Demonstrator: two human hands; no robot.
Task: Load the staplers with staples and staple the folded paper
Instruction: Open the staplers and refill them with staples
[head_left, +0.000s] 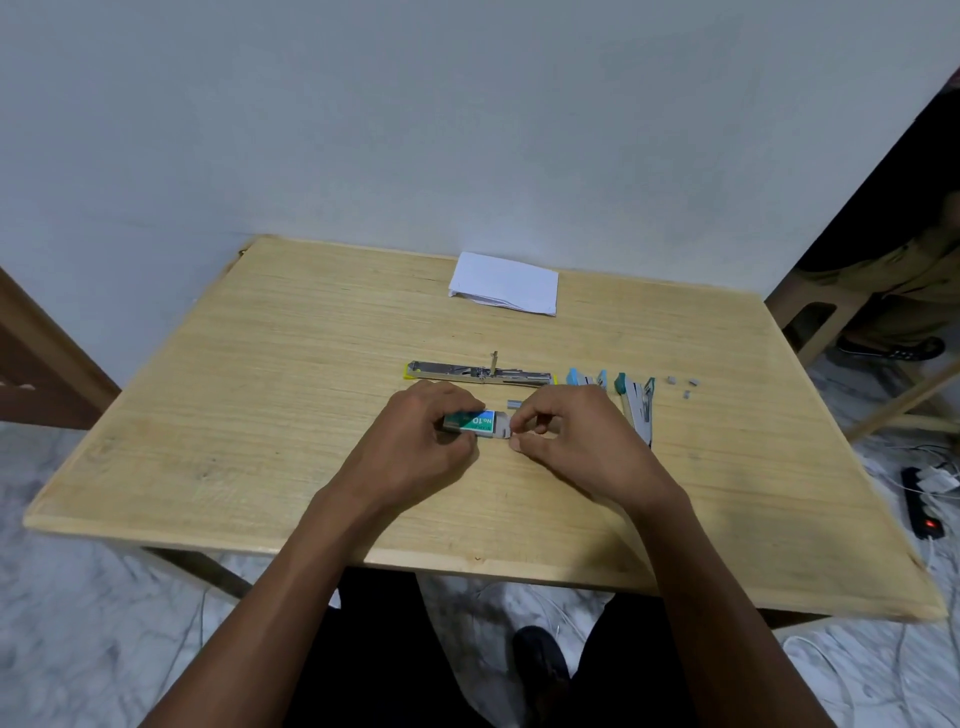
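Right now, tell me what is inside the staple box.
The staple box, held by the left hand, has its white end flap open toward the right hand. Its contents are hidden by the cardboard and fingers. One staple strip lies outside, on the table.

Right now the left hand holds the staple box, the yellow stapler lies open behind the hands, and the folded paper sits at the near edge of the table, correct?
Not quite. The head view shows the paper at the far edge of the table, by the wall. The rest holds: left hand on the box, stapler open behind.
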